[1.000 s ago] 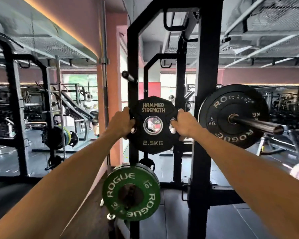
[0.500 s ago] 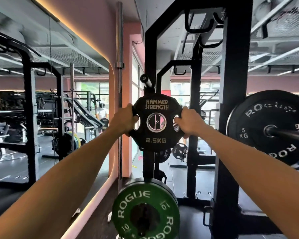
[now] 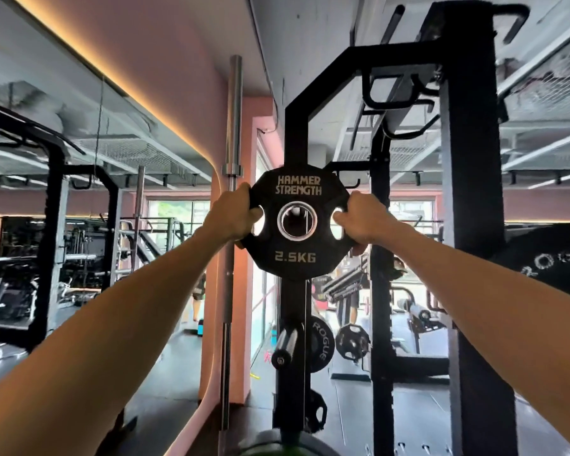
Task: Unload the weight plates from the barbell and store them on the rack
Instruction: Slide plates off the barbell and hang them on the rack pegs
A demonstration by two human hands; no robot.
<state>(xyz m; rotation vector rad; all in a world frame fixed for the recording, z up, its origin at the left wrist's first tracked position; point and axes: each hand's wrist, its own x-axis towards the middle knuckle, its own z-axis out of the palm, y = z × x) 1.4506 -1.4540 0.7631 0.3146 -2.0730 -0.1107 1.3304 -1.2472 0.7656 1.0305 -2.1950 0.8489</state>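
The left hand and right hand each grasp a side of the black 2.5KG Hammer Strength plate, upright before the black rack upright.

My plate is black with pale lettering and a silver ring; the rack is black, the wall pink.

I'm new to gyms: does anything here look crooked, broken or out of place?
Nothing stands out. The black twelve-sided 2.5 KG plate is level, lettering upright, with the left hand and right hand each in a side grip hole. The black steel rack upright behind stands straight, its empty black storage peg undamaged.
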